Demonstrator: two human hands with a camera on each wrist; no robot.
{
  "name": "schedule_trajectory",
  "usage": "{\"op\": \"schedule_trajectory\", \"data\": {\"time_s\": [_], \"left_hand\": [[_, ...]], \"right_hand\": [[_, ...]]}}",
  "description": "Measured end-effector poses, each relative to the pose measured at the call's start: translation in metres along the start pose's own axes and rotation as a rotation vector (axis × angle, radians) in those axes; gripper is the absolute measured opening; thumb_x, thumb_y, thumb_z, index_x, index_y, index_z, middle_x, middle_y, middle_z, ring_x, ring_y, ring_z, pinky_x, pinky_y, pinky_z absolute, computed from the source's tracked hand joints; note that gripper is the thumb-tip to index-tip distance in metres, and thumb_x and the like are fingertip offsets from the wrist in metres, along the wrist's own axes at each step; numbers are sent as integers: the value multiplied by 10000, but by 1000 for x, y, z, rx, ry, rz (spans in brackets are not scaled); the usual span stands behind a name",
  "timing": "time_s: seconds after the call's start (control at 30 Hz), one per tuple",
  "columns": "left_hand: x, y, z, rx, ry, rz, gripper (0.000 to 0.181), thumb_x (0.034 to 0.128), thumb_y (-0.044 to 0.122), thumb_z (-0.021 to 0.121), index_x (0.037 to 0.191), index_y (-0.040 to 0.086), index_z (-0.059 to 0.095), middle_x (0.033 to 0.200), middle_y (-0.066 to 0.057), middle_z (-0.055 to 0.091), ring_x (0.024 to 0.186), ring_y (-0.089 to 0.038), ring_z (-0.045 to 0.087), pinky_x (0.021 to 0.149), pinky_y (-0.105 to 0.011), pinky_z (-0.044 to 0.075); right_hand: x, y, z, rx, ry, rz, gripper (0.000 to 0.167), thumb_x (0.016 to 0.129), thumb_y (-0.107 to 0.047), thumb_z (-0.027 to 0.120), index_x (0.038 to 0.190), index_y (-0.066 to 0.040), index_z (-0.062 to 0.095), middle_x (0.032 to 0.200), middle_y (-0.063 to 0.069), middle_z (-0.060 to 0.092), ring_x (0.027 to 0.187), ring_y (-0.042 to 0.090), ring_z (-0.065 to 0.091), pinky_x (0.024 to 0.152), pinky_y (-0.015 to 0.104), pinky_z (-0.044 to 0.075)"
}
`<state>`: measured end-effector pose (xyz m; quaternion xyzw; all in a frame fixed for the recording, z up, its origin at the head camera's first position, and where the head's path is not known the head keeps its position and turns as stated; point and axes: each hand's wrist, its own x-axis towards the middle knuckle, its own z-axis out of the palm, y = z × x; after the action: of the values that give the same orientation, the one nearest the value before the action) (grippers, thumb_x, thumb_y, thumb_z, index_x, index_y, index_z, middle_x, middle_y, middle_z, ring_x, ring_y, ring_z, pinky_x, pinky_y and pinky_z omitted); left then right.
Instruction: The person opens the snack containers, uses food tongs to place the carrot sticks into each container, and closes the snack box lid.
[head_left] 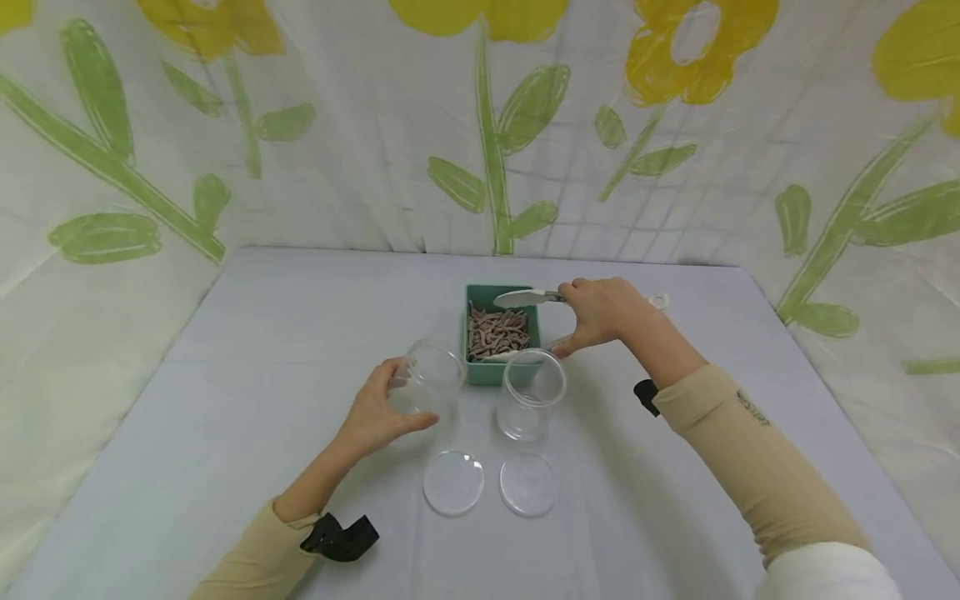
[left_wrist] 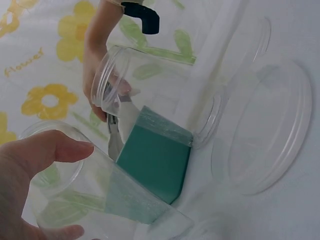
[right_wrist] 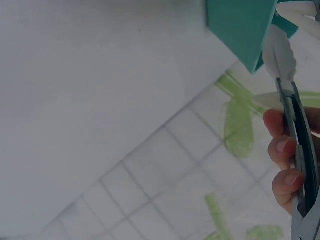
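My left hand (head_left: 378, 414) grips a clear jar (head_left: 435, 367), its thumb and fingers spread around the wall. A second clear jar (head_left: 534, 387) stands open to its right, before the green box (head_left: 486, 374). Brownish strips (head_left: 497, 332) fill the lower part of that box. My right hand (head_left: 600, 310) holds metal tongs (right_wrist: 298, 145) with white tips. Their arms are spread, one tip (head_left: 521, 297) above the back of the box and the other low at its front, near the strips. The left wrist view shows the green box (left_wrist: 155, 155) partly through both jars.
Two clear round lids (head_left: 453, 483) lie side by side on the table in front of the jars. A small white ring (head_left: 658, 301) shows beyond my right wrist. Behind the table's back edge hangs a white curtain (head_left: 360, 167) printed with flowers.
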<state>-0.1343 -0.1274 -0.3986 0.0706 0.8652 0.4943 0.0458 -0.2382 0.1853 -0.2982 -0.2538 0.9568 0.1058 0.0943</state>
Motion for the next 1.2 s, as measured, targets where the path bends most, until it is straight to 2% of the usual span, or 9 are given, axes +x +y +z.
{"op": "schedule_trajectory", "data": {"time_s": [0.23, 0.33, 0.5, 0.63, 0.83, 0.93, 1.13, 1.2], "left_hand": [[-1, 0, -1, -6, 0, -19, 774, 721, 162, 838, 1351, -27, 431, 1306, -236, 497, 1242, -426, 464, 996, -593, 387], [-2, -1, 0, -10, 1, -29, 772, 720, 161, 841, 1350, -20, 434, 1312, -228, 497, 1245, -426, 463, 997, -595, 387], [-3, -2, -1, -24, 6, -28, 768, 720, 153, 842, 1349, -16, 436, 1312, -220, 498, 1245, -428, 462, 993, -598, 390], [-3, -3, -3, -26, 8, -25, 771, 719, 153, 843, 1349, -22, 433, 1312, -231, 494, 1245, -434, 459, 992, -600, 390], [-3, -3, -3, -23, 6, -30, 771, 716, 147, 844, 1346, -24, 433, 1313, -237, 494, 1246, -435, 458, 995, -601, 386], [-3, -2, -1, -22, -3, -27, 773, 719, 153, 842, 1350, -20, 430, 1319, -237, 489, 1250, -434, 457, 1002, -603, 379], [-3, -2, 0, -15, 4, -23, 776, 716, 155, 844, 1349, -26, 432, 1315, -234, 496, 1243, -430, 461, 1001, -599, 381], [-3, -2, 0, -15, 4, -23, 773, 719, 154, 843, 1347, -28, 432, 1312, -234, 497, 1243, -430, 460, 999, -599, 383]], "right_hand": [[12, -9, -17, -10, -64, 16, 804, 679, -652, 749, 1159, -23, 608, 1007, 99, 652, 817, 277, 624, 695, 438, 529], [18, -17, -22, -17, -92, 28, 786, 701, -658, 725, 1157, -29, 609, 1002, 89, 648, 821, 268, 625, 688, 425, 530], [23, -19, -19, 1, -113, 64, 827, 732, -656, 702, 1221, -1, 581, 1049, 122, 642, 854, 287, 632, 698, 427, 532], [21, -16, -16, 18, -117, 82, 778, 728, -637, 715, 1177, -11, 605, 984, 108, 645, 821, 272, 629, 683, 430, 529], [23, -22, -12, 6, -120, 69, 715, 755, -611, 701, 1145, -19, 613, 925, 86, 635, 781, 254, 620, 672, 419, 531], [24, -24, -8, 5, -115, 77, 696, 771, -591, 702, 1154, -17, 608, 961, 97, 637, 800, 261, 622, 693, 423, 533], [24, -20, 1, 14, -107, 60, 747, 794, -562, 699, 1272, -10, 544, 1150, 143, 618, 958, 322, 625, 759, 467, 528], [24, -19, 3, 27, -103, 53, 732, 797, -550, 699, 1278, -21, 540, 1167, 143, 619, 982, 327, 624, 756, 476, 528]]}}
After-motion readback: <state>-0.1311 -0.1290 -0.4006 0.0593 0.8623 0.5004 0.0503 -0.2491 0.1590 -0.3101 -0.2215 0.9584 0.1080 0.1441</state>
